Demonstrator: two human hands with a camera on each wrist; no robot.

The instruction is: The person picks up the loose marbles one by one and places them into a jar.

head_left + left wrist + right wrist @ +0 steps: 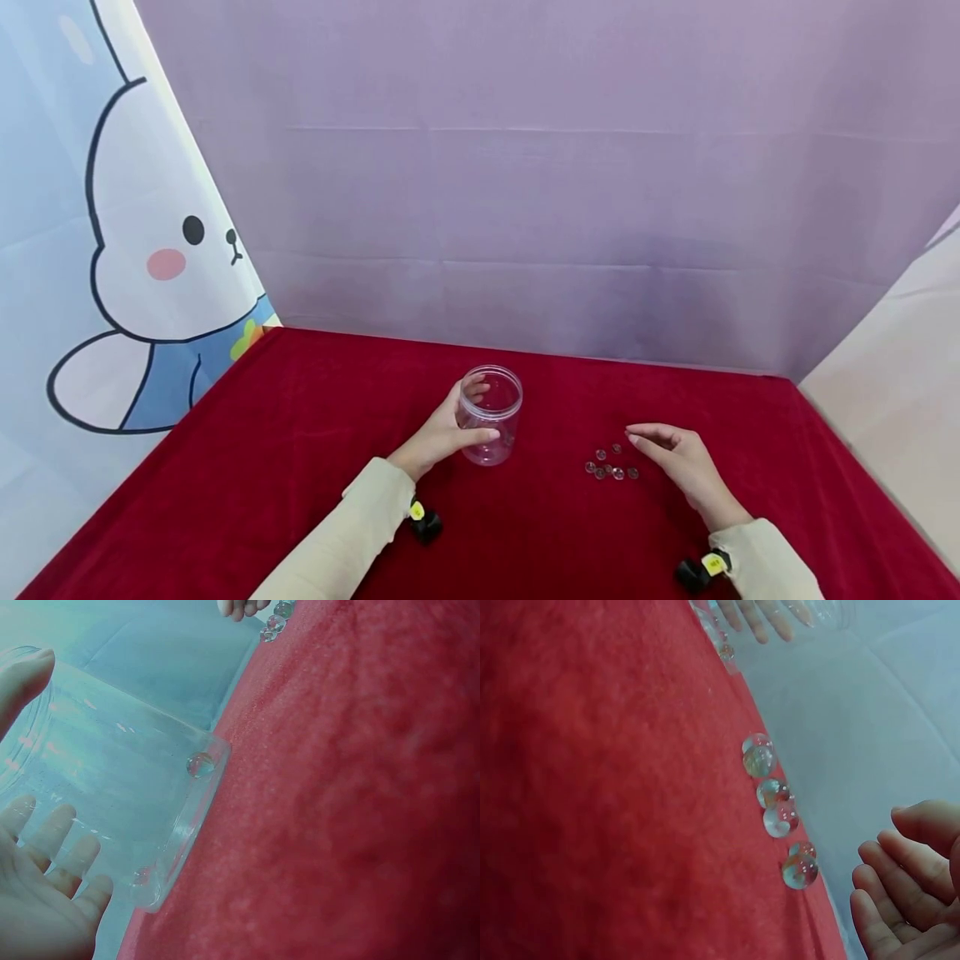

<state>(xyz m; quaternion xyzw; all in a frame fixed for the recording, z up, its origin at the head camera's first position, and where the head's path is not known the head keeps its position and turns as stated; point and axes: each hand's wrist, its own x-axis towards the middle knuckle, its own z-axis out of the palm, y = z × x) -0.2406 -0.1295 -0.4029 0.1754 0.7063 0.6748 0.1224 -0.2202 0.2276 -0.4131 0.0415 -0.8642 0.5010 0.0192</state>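
A clear, lidless jar (491, 412) stands upright on the red cloth. My left hand (442, 433) grips it from the left, the thumb on the near side and the fingers round the far side. One glass marble (200, 765) shows at the bottom of the jar in the left wrist view; a fainter round shape near it could be another marble or a reflection. Several glass marbles (801, 871) lie loose on the cloth to the right of the jar. Beside and just above them hovers my right hand (682, 462), fingers loosely bent, holding nothing.
Red cloth (300, 417) covers the whole table. A plain lilac curtain (525, 183) hangs behind it, a blue sheet with a cartoon rabbit (172, 250) on the left, and a pale sheet (900, 358) on the right.
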